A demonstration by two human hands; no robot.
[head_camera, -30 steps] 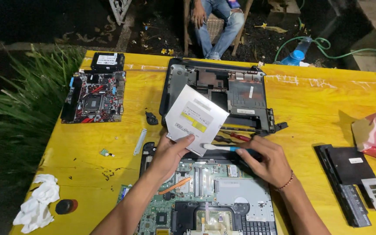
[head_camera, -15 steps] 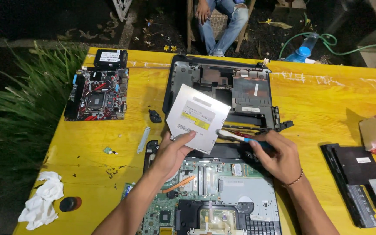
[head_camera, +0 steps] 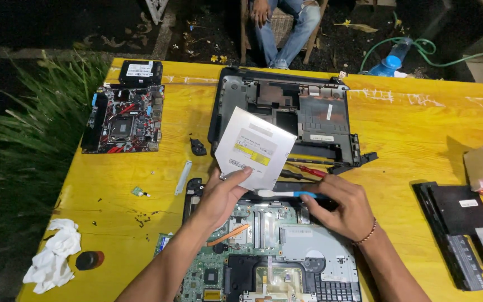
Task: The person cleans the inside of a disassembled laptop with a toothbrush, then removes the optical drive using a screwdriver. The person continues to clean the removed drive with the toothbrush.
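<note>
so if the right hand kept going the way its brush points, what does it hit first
Probably the left hand: the right hand aims its blue-and-white brush leftward at the thumb holding the optical drive, though height is unclear.

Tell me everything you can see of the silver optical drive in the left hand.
The optical drive is a flat, square slab with a silvery metal-looking face bearing a white and yellow label. The left hand pinches its lower corner, holding it tilted up above the open laptop board, in front of the empty black laptop shell. Nothing else touches it.
</note>
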